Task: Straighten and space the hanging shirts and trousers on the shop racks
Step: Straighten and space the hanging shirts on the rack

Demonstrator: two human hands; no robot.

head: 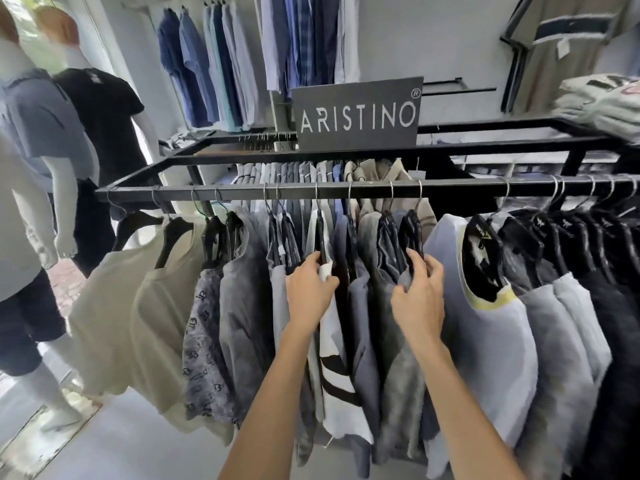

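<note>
Working at the middle of the front rail (242,194), as the head view shows it, the person has both hands in the hanging shirts. The left hand (311,289) grasps the shoulder of a white shirt with black bands (334,362), with the thumb and fingers closed round the cloth just under its hanger. The right hand (420,292) has its fingers curled over the shoulder of a mottled grey shirt (398,348), which hangs 2 hangers further along toward the rail's right end.

My reading is that the job is partly done. Near the left end of the rail the 2 cream T-shirts (138,306) hang apart and face outward, so that stretch looks settled. The middle, between the hands, is uneven, with some hooks paired close and others apart. At the right end the dark shirts (606,306) are bunched hook against hook and appear untouched. The shirts on the back rail (294,169) are packed tightly too.

For room, a bare stretch of rail (460,184) lies just right of the right hand, above a pale T-shirt with a black-and-yellow collar (491,341). It should let hangers slide that way. Toward the left end the gaps are small, and dressed mannequins (100,116) stand just beyond that corner of the rack.
</note>
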